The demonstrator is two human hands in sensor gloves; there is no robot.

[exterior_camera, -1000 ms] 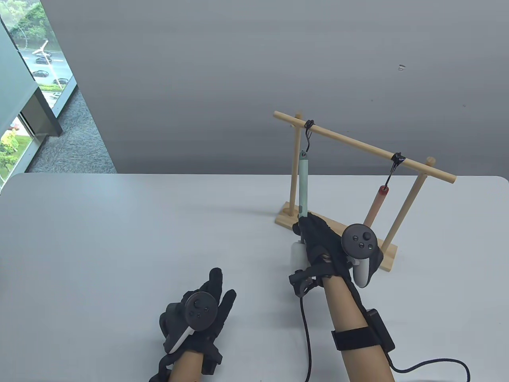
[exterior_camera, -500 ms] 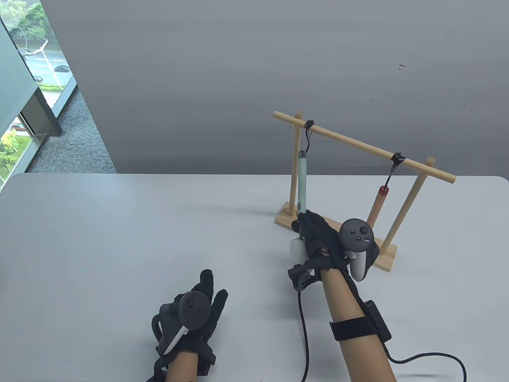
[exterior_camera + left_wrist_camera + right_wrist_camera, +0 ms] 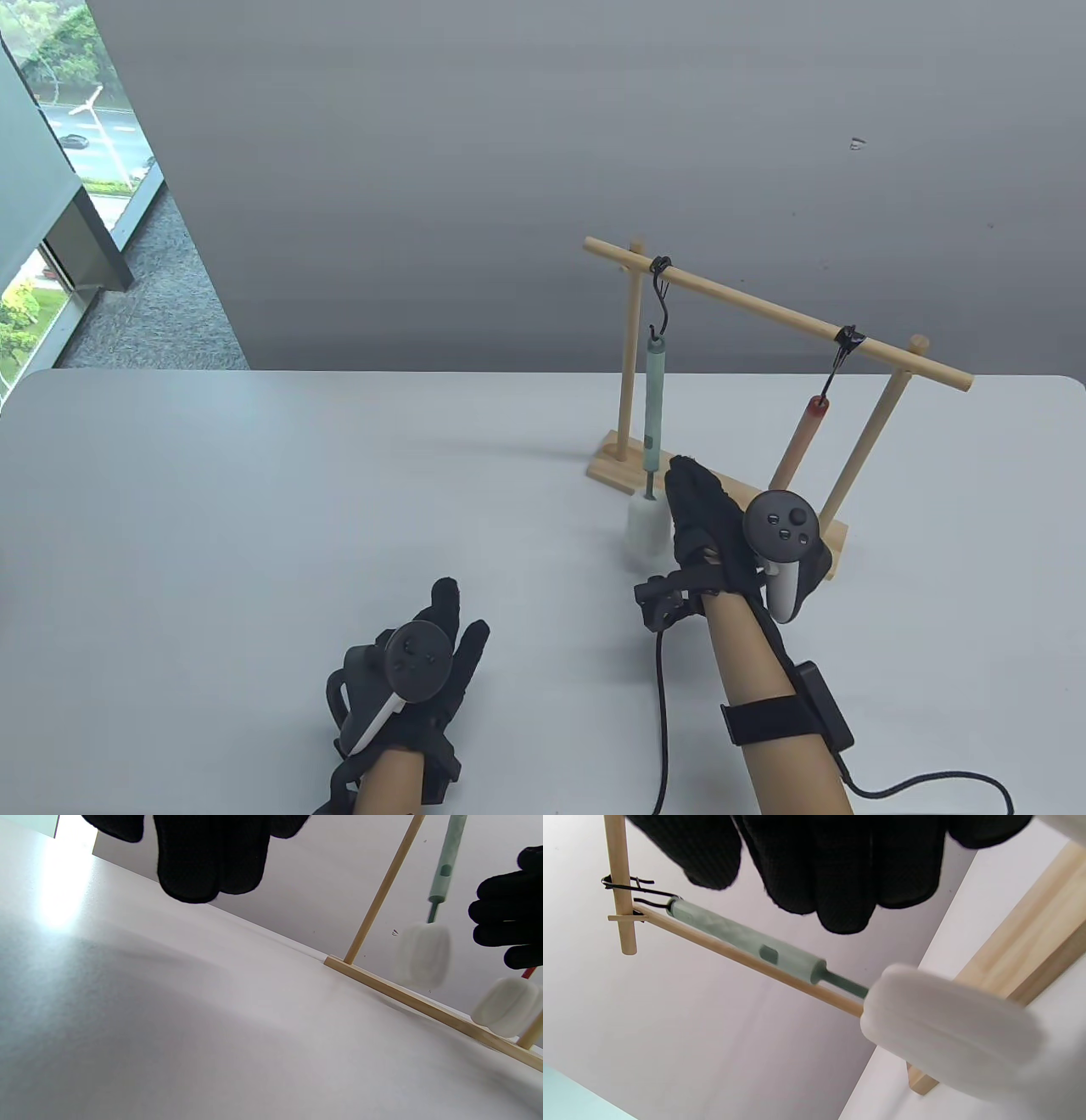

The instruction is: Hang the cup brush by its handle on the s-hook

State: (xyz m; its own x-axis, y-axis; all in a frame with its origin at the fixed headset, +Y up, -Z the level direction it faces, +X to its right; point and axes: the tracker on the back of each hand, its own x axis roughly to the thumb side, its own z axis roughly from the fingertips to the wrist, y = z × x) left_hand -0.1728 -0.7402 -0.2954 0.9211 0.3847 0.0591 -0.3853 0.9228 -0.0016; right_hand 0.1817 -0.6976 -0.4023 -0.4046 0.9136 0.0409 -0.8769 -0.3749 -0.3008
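The green-handled cup brush (image 3: 654,403) hangs by its top loop from the left black S-hook (image 3: 661,293) on the wooden rack's rail (image 3: 772,312). Its white sponge head (image 3: 643,525) hangs just above the table. My right hand (image 3: 689,480) is just right of the brush, fingers extended, holding nothing. In the right wrist view the handle (image 3: 746,938) and blurred sponge head (image 3: 950,1031) hang apart from my fingers (image 3: 840,866). My left hand (image 3: 450,611) rests open on the table at the front.
A red-handled brush (image 3: 802,437) hangs from the right S-hook (image 3: 842,361); its white head (image 3: 505,1005) shows in the left wrist view. The rack's wooden base (image 3: 836,535) lies behind my right hand. A black cable (image 3: 660,713) trails along my right forearm.
My right hand has let go of the green brush and moved right and back. The brush now hangs free from the S-hook, a little lower. My left hand has barely moved.
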